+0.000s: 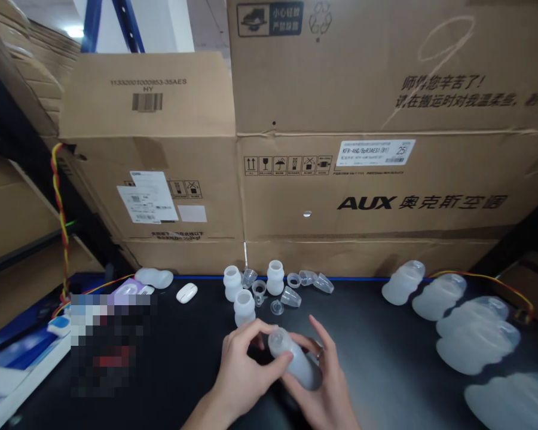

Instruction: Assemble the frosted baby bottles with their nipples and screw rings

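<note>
Lower centre: our left hand (240,367) & right hand (323,388) both grasp one bottle (296,361); three bottles (244,306) upright, caps (291,295) loose behind.

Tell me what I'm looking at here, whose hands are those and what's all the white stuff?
The picture comes from a camera worn on a person's head, looking down at their own two bare hands. The left hand and right hand together hold one cloudy plastic bottle, tilted. On the dark table behind stand three small white bottles among little clear caps. More cloudy bottles lie in a row on the right. Big cardboard boxes are stacked at the back. A patch on the left is blurred.
</note>
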Demonstrator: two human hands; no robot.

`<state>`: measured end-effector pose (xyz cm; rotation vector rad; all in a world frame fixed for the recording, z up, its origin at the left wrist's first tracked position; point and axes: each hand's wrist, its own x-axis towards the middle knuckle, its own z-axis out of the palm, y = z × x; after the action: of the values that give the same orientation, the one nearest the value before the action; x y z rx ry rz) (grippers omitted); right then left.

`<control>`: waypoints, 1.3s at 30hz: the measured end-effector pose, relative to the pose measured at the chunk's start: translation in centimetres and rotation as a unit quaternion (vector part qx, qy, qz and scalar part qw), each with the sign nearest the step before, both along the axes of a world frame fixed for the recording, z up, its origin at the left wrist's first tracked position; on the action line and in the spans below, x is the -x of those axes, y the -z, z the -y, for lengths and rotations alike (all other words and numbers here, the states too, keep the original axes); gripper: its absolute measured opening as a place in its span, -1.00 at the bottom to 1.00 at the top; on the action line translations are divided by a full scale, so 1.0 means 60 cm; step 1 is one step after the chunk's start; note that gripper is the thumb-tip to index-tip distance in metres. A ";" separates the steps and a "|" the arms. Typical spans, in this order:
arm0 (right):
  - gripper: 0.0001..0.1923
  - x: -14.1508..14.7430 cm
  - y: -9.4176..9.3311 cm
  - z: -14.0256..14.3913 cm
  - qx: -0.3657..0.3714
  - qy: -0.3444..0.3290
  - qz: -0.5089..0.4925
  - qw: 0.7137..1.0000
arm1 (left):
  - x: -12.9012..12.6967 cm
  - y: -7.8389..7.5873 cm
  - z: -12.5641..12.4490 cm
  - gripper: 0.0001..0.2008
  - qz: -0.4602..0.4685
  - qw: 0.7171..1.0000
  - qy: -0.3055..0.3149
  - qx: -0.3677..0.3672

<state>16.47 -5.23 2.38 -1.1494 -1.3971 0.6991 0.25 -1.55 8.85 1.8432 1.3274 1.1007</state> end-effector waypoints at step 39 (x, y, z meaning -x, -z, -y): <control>-0.17 -0.056 -0.008 -0.021 -0.046 -0.134 -0.075 0.987 | -0.019 0.027 0.020 -0.73 0.186 0.972 0.141 0.014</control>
<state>19.85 -3.96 2.89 -0.8264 -1.4540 0.8833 1.38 -2.74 7.25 1.6409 0.8345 1.1926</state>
